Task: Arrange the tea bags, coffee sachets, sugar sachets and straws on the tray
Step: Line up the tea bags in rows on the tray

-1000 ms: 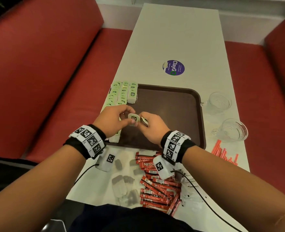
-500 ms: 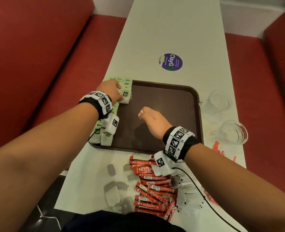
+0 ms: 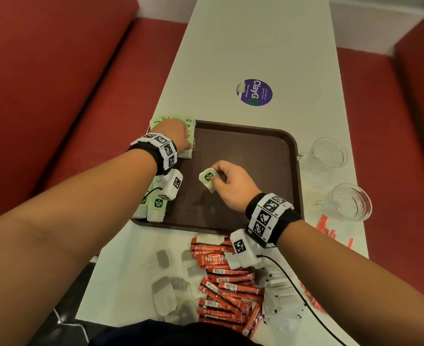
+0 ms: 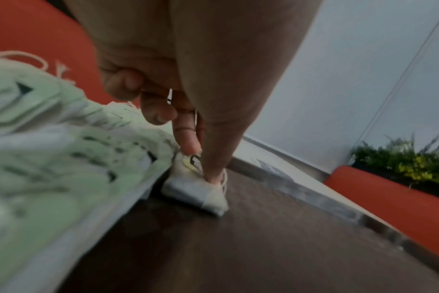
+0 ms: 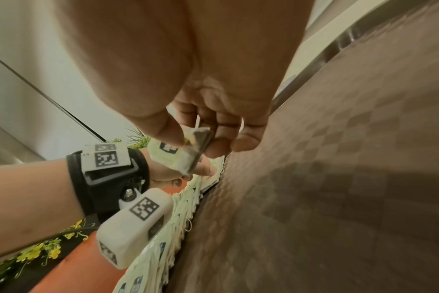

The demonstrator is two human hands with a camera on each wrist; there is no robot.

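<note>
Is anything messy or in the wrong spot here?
Yes. The coffee sachets lie in a jumbled heap on the table, off the tray, and the straws sit scattered at the table's right edge. Only tea bags are lined up.

Tea bag rows [image 4: 50, 158] blurred; straws [image 3: 327, 229] partly hidden by forearm.

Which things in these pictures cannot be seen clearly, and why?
- Head view: the left hand covers the far end of the tea bag row.
- Left wrist view: the tea bag row is blurred; its print is unreadable.
- Head view: the right arm hides part of the straws.
- Head view: the white sachets are too small to read.
</note>
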